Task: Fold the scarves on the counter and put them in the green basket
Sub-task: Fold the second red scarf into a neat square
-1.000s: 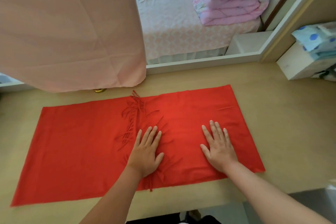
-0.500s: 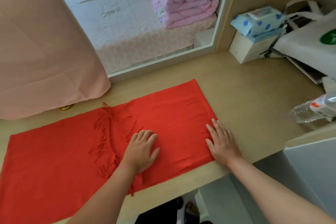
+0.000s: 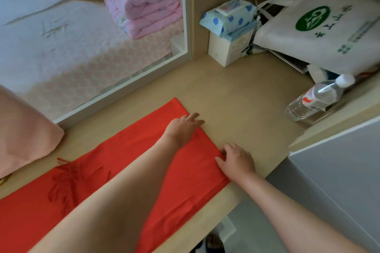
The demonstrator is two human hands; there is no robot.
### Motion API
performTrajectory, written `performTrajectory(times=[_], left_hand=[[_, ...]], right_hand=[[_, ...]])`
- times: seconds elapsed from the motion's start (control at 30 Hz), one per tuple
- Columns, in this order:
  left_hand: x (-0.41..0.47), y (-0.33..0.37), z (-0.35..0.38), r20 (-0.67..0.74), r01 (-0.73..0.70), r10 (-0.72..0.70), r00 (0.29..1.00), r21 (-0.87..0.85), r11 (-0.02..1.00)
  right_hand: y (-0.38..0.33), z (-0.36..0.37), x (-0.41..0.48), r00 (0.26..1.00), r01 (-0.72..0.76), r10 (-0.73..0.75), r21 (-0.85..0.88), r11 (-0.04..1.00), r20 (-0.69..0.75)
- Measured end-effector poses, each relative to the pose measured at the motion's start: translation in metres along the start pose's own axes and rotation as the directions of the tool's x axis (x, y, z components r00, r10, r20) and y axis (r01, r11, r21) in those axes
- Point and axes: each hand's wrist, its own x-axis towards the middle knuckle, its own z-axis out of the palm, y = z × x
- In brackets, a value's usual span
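1. A person's left hand point(image 3: 183, 127) reaches across a red scarf point(image 3: 144, 170) spread flat on a pale wooden counter point(image 3: 236, 92), its fingers stretched out and lying on the cloth's short edge, near the far corner.
2. The right hand point(image 3: 236, 160) sits nearer the person on that same edge, thumb on the cloth and fingers curled round the hem.
3. The scarf runs away to the left of both hands, and its fringe point(image 3: 67, 178) lies on top of the cloth, well left of the left forearm.
4. Beyond and to the right of the right hand a clear water bottle point(image 3: 316, 98) lies on its side; farther back stand a white tote bag point(image 3: 320, 33) and a blue-dotted wipes pack point(image 3: 228, 16).
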Motion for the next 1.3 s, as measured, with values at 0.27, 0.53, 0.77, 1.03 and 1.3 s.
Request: performTrajectory(times=[0.27,0.53,0.77,1.03,1.3], left_hand=[[0.023,-0.029,0.003,-0.052,0.054,-0.045,0.998,0.183,0.982],[-0.034,-0.063,-0.01,-0.244,0.104,-0.102,0.964,-0.007,0.995],[-0.128,-0.108,0.002,-0.346,0.197,-0.255,0.903,-0.192,0.961],[-0.232,-0.151,0.039,-0.359,0.214,-0.334,0.871,-0.336,0.918],[-0.287,-0.179,0.092,-0.24,0.286,-0.399,0.885,-0.396,0.872]], right_hand=[[0.001,-0.003,-0.002,0.995,-0.09,0.081,0.218,0.972,0.053],[-0.043,-0.014,-0.018,0.99,-0.059,-0.016,0.512,0.857,0.141],[-0.118,-0.013,-0.046,0.935,0.09,-0.26,0.549,0.831,0.24],[-0.203,0.029,-0.089,0.82,0.222,-0.444,0.513,0.829,0.361],[-0.258,0.083,-0.124,0.771,0.196,-0.431,0.469,0.861,0.469]])
